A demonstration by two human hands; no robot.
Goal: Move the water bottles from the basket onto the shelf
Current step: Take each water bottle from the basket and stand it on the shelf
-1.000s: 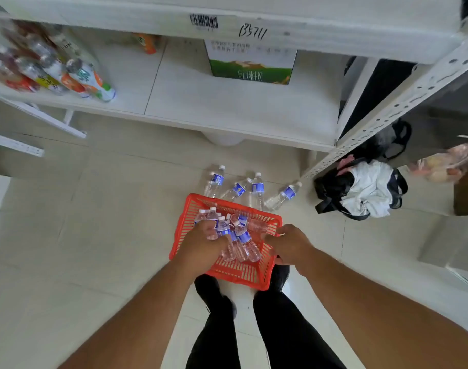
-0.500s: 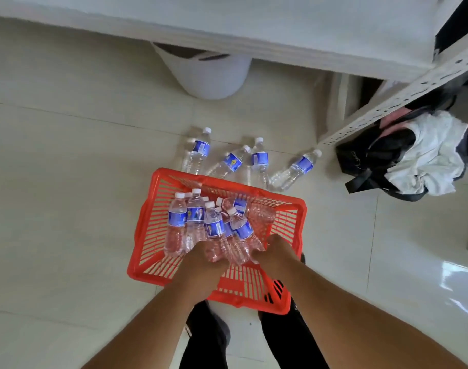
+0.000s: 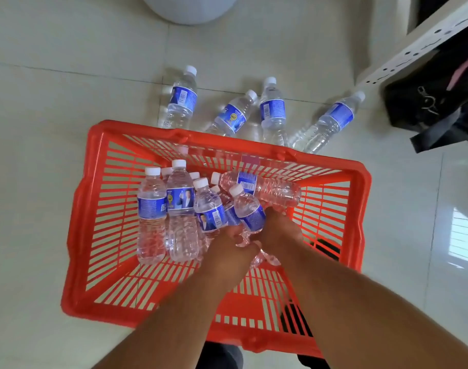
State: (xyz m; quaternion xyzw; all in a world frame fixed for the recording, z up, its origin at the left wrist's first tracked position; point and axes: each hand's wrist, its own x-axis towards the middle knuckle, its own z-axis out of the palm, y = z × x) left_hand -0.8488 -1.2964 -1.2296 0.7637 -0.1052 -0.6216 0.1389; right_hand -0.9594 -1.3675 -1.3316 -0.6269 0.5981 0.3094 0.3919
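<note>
A: Head view, status?

B: Looking straight down at a red basket [image 3: 89, 219] on a pale tiled floor [image 3: 41, 102]. Both hands inside it, close together near the middle.

A: Hands?

B: Left hand [image 3: 227, 246] curled over the lower ends of the bottle cluster, fingers hidden among them, so exact bottle unclear. Right hand [image 3: 278, 230] wrapped round the base of a tilted bottle [image 3: 250, 211], cap pointing up and away. Thumbs nearly touching.

A: Bottles in the basket?

B: A bunch of water bottles [image 3: 178, 209], clear plastic, blue labels, white caps, packed left of centre, leaning with caps toward the far wall. One more bottle [image 3: 262, 187] lying crosswise on top of the pile, cap to the left, just beyond the right hand. Right part of the basket holding none.

A: Outside it?

B: Four loose bottles [image 3: 272, 110] on the floor just past the far rim, lying fanned out, caps pointing away. Rightmost one angled toward the shelf post [image 3: 413, 46].

A: Shelf?

B: Only a white perforated post, top right. Boards out of frame.

A: Other stuff?

B: Black bag [image 3: 424, 102] right of the post. Round white object [image 3: 190, 9] at the top edge, cropped. Dark trousers [image 3: 219, 355] showing under the near rim.
</note>
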